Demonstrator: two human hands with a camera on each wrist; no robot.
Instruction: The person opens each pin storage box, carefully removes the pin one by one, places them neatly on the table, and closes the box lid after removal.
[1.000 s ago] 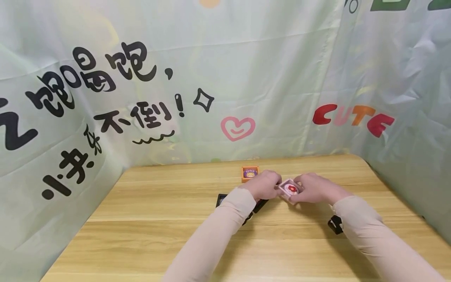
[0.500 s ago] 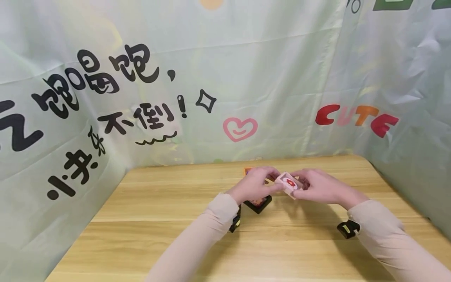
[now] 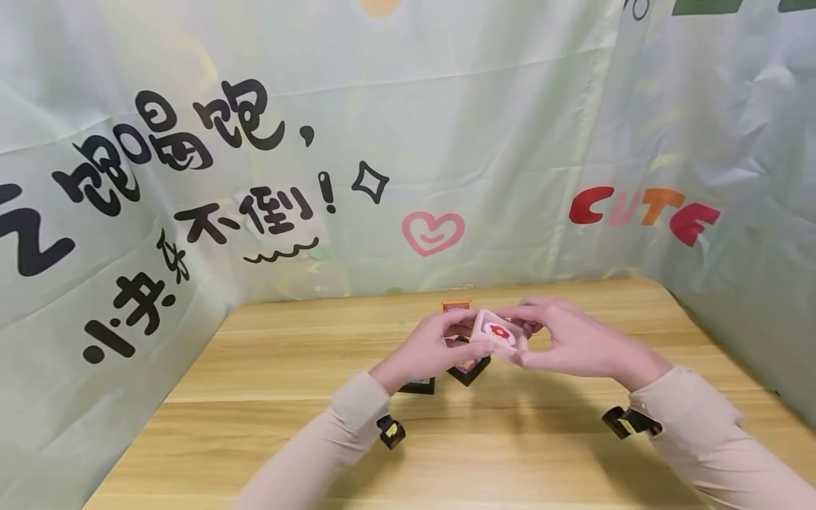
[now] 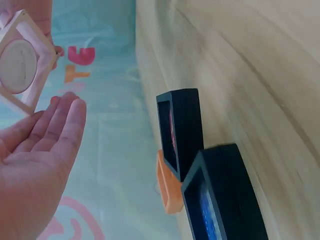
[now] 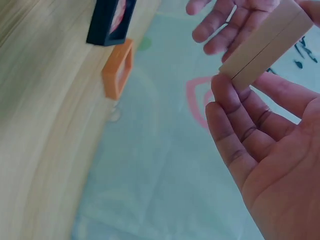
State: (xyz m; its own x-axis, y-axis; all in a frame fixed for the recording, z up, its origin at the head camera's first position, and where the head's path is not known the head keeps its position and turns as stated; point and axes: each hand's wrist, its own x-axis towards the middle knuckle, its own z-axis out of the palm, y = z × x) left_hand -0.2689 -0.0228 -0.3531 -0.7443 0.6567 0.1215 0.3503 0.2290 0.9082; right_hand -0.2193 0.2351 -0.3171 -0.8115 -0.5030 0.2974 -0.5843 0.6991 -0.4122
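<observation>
- The small pink box [image 5: 272,42] is up in the air over the tabletop [image 3: 255,439], tipped, with its open front facing up and toward the person. Seen from the head, its longer way slants from upper left to lower right.
- A white disc with a red flower [image 3: 500,331] sits inside it.
- The left hand [image 3: 423,347] and right hand [image 3: 574,340] pinch opposite ends, thumbs near, other fingers loose.
- Two black boxes [image 4: 190,132] and an orange box [image 5: 116,72] sit on the wooden tabletop.
- Pale cloth [image 3: 497,142] hangs behind, with a pink heart [image 3: 406,230] and "CUTE".
</observation>
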